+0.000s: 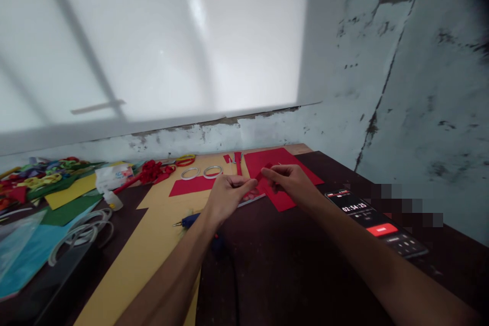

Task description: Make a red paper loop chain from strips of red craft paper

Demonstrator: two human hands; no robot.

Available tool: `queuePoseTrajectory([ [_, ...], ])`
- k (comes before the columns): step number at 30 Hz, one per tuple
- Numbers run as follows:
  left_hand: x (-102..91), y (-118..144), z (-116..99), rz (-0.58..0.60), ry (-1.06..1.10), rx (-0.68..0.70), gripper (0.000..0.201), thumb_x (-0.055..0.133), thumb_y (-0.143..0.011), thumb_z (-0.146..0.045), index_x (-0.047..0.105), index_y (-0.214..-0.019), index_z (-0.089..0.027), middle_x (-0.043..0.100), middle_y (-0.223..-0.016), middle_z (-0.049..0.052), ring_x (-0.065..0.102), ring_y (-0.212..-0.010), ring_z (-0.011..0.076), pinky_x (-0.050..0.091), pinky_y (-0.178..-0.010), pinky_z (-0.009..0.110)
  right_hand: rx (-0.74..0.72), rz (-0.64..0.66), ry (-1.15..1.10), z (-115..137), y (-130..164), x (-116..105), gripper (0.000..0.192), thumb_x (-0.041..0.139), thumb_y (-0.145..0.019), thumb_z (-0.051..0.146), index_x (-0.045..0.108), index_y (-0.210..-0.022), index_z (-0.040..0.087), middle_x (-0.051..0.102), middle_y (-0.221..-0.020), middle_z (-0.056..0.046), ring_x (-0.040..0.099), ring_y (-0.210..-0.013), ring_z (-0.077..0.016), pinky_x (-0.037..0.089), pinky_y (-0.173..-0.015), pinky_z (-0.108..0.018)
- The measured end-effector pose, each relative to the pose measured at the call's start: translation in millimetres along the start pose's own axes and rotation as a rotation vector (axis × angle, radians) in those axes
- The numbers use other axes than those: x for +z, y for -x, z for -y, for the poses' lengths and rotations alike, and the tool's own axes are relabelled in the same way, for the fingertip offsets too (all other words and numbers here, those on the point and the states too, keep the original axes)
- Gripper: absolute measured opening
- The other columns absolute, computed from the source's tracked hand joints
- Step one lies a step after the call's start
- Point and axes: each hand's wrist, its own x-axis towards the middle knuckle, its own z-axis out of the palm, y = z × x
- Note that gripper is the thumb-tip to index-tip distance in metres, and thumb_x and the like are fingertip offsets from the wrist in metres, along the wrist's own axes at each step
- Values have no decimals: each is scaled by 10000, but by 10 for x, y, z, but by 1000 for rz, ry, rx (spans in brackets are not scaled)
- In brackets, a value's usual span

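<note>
My left hand [231, 194] and my right hand [288, 182] meet above the middle of the table, fingers pinched. Between their fingertips is a small red felt piece [263, 173], partly covered by the fingers. Behind and below my right hand lie red felt sheets [278, 158]. Beyond my left hand, a red felt strip [191, 186] lies flat with two pale rings [190, 173] at its far edge. A blue glue gun [190, 220], its metal tip pointing left, is partly hidden by my left forearm.
Yellow-handled scissors [186, 160] and a red ribbon flower [153, 170] lie toward the wall. Coloured felt [72, 191], a small white bottle [112, 199] and a coiled white cable [84, 229] fill the left. A phone [376, 221] showing a timer lies at the right.
</note>
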Motion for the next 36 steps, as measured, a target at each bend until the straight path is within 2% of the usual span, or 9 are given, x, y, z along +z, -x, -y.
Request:
queuePoseTrajectory([
  [2,-4,-14,11,2,36,-13,304,731,-755,-443,786,-804,-147,713,-680,48,580,-575,115,441,-586,221,-28,-26,58,17,0,-4,387,676,-798,513,659,-629,165,551,-554,8,472,-539,-115,360,-551,-269],
  [6,1,1,-24,-18,37,-36,286,734,-759,-420,778,-771,-138,705,-658,48,586,-571,115,460,-587,222,-22,-177,70,75,-1,-28,369,706,-779,493,658,-622,162,529,-534,18,445,-524,-108,333,-533,-267],
  [11,6,11,-47,-15,82,-56,261,740,-760,-396,781,-789,-140,723,-682,56,610,-593,116,483,-614,225,-18,-24,18,74,4,-22,391,667,-817,499,631,-613,167,572,-589,2,495,-555,-116,380,-572,-270],
  [16,-14,-16,-2,-17,118,-58,275,745,-750,-415,768,-741,-141,718,-664,54,619,-597,117,490,-613,223,-94,-133,90,33,13,-11,416,660,-832,492,624,-573,169,540,-538,5,461,-532,-115,345,-553,-278],
  [19,-21,-19,2,-34,105,-49,272,749,-742,-414,769,-731,-143,715,-656,55,614,-588,120,488,-604,229,-53,-119,45,29,14,-15,407,661,-828,503,637,-594,170,557,-548,-2,483,-535,-124,364,-559,-282],
  [23,-10,-25,-5,13,155,-97,260,758,-732,-405,763,-737,-145,715,-680,53,627,-613,128,496,-617,238,-58,-109,59,56,21,-15,420,674,-822,485,608,-548,173,534,-523,7,469,-534,-119,351,-557,-278],
  [27,14,-13,-10,2,125,-44,261,738,-761,-394,767,-746,-135,716,-678,56,611,-598,115,482,-616,225,-55,-80,53,45,12,-9,422,677,-822,476,604,-541,170,535,-521,6,466,-532,-114,351,-552,-274],
  [33,15,-9,-4,-5,90,-66,243,731,-758,-379,769,-739,-140,709,-657,54,606,-577,125,484,-599,237,-1,-159,-102,-39,-31,-11,411,690,-787,536,667,-628,158,602,-607,-25,502,-546,-124,395,-554,-281],
  [36,1,-19,5,30,92,-74,248,729,-757,-391,763,-735,-146,703,-670,50,617,-603,131,494,-617,242,8,-119,-81,-40,-33,-8,414,705,-773,536,672,-607,158,608,-597,-26,507,-546,-122,400,-559,-279],
])
